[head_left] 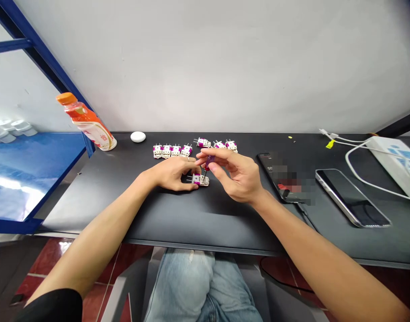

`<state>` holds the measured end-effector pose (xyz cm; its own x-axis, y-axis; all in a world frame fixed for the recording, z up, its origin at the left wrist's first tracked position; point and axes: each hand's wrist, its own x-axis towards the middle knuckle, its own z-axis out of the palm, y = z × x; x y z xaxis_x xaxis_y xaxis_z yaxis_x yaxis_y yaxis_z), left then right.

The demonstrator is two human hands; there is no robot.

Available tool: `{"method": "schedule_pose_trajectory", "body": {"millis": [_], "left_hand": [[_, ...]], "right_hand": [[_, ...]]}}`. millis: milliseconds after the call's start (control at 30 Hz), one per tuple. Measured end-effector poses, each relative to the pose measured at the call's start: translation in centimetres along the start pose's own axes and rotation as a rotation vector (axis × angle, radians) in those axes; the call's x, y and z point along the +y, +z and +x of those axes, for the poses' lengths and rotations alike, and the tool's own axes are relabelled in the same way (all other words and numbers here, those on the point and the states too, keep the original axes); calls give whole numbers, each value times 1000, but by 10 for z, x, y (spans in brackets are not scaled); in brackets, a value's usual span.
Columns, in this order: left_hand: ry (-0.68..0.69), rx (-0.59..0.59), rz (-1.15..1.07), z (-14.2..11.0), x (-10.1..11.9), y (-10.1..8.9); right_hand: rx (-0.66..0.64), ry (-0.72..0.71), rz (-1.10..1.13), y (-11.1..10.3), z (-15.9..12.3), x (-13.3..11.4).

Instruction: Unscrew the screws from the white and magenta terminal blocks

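Observation:
My left hand (175, 173) is closed around the left end of a small white and purple component with metal pins (200, 180), steadying it on the black table. In my right hand (237, 173) is a small screwdriver with a purple handle (209, 160), pinched between thumb and fingers. Its thin shaft points down onto the top of the component. Behind my left hand stands a row of several similar white and purple components (166, 151). A few more (219, 144) lie behind my right hand, partly hidden by it.
An orange-capped bottle (89, 125) and a white oval object (138, 137) stand at the back left. To the right lie a black phone (275, 174) on a cable, another phone (352, 197), and a white box (396, 163) with white cables. A wall closes the back.

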<state>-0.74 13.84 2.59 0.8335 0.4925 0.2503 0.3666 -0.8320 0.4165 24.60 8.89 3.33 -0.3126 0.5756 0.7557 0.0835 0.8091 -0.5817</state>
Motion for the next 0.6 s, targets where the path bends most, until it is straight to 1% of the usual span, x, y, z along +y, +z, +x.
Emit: {"method": "schedule_pose_trajectory", "body": {"millis": [67,167,233,333,367,433,500,533,600], "left_hand": [[-10,-11,1,0,1,-1],[-20,-28,-9,1,2,-2],[-18,-28,-10,1,2,-2],[-17,-18,-6,1,2,-1],[-22,-22,-6,1,3,-1],[-35,-37,-9,1,4,-2],[-43,-52,-14,1,5,-3],[-44,-55,-14,1,5,-3],[-37,-59,-11,1,4,-3]], "right_hand": [[2,-35,-23,-1,1,0],[74,-135,-107,-1,2,1],[82,-104,-101,-1,1,1],[37,-1,-35,-1,-1,0],[29,-8,-37,-1,-1,0],[44,-88,-89,-1,1,0],[96,-178,-154,-1,2,1],[122,-199,-169,-1,2,1],[145,-166,-157,0,0,1]]}}
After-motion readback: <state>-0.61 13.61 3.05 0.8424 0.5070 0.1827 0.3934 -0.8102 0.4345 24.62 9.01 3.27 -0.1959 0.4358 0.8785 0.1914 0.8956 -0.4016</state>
